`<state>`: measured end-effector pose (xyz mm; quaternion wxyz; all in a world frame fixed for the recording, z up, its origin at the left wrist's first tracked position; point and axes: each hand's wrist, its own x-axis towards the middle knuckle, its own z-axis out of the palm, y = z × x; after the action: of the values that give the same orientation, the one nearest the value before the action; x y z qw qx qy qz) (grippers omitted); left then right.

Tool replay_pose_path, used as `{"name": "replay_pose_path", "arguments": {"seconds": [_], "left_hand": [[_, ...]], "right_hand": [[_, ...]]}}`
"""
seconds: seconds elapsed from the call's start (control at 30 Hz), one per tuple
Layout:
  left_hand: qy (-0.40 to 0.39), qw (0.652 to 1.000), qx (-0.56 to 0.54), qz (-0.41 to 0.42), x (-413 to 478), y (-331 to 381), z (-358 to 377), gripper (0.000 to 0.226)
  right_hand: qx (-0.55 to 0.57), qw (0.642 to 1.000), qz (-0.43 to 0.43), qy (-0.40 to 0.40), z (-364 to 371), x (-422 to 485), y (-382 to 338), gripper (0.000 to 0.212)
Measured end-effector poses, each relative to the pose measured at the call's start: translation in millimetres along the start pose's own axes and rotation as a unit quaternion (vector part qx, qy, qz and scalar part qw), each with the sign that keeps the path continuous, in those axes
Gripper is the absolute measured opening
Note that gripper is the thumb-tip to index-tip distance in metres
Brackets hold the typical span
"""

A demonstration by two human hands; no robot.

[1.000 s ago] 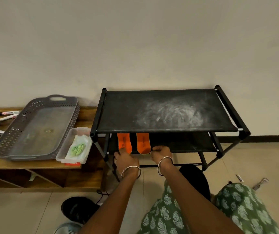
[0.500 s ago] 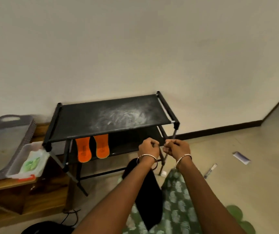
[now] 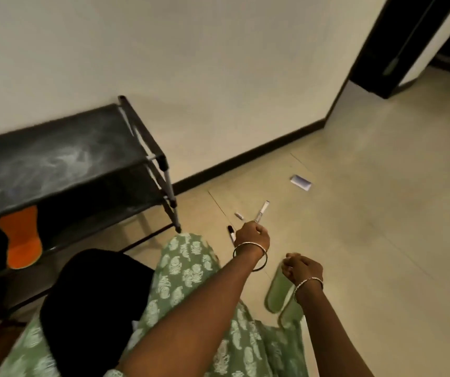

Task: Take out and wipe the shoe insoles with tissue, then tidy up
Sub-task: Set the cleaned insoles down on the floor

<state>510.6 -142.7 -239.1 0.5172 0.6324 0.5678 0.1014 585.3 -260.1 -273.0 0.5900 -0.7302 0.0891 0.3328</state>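
Head view: two orange insoles (image 3: 19,240) lay on the lower shelf of the black rack (image 3: 55,159) at left, so I judged the wiping done and the tidying unfinished. The left hand (image 3: 252,236) curled at a marker (image 3: 262,212) on the floor, though I could not tell whether it gripped. The right hand (image 3: 302,268), nearer, was curled and seemingly empty.

Dim warm indoor light; motion blur throughout; wide-angle bending at edges; soft shadows.
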Motion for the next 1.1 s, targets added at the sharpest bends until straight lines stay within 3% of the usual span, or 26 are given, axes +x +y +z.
{"name": "replay_pose_path", "arguments": {"seconds": [0.2,0.27,0.53,0.73,0.83,0.93,1.03,1.1], "left_hand": [[-0.128,0.980,0.065,-0.135,58,-45,85,0.032],[-0.129,0.973,0.096,-0.165,67,-69,106,0.042],[-0.182,0.933,0.257,-0.174,72,-133,156,0.027],[-0.208,0.923,0.246,-0.212,101,-181,185,0.025],[-0.231,0.914,0.228,-0.244,115,-218,200,0.029],[-0.251,0.905,0.219,-0.265,126,-264,216,0.041],[-0.262,0.905,0.209,-0.262,122,-276,225,0.027],[-0.267,0.905,0.198,-0.264,119,-285,233,0.029]], "right_hand": [[-0.001,0.991,0.102,0.092,-57,53,78,0.011],[0.009,0.985,0.131,0.112,-71,60,100,0.012],[0.021,0.957,0.237,0.166,-104,77,172,0.014],[0.014,0.931,0.301,0.206,-101,111,204,0.017],[-0.019,0.919,0.321,0.230,-95,136,226,0.007],[-0.039,0.904,0.356,0.233,-88,158,245,0.018],[-0.095,0.890,0.369,0.251,-79,176,262,0.051],[-0.137,0.882,0.366,0.261,-74,182,266,0.058]]}}
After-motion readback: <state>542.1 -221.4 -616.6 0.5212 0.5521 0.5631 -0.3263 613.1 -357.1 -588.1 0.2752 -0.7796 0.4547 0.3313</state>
